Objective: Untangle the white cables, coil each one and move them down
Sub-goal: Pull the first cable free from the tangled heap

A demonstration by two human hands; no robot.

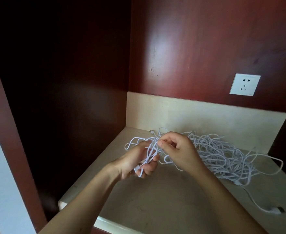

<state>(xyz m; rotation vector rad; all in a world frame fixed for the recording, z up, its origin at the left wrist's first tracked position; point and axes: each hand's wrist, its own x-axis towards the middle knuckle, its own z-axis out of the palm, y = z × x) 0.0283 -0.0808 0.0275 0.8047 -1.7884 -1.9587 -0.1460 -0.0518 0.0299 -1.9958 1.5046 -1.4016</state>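
While the left hand [138,162] grips a gathered bundle, the right hand [174,149] pinches one strand, apparently. The tangled white cables [223,156] extend rightward, nearer the right hand.

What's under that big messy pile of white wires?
Only the pale counter shows under the pile of white wires, peeking through the loops at its edges. The thick middle covers whatever is below it, so I can't tell if anything else is hiding there.
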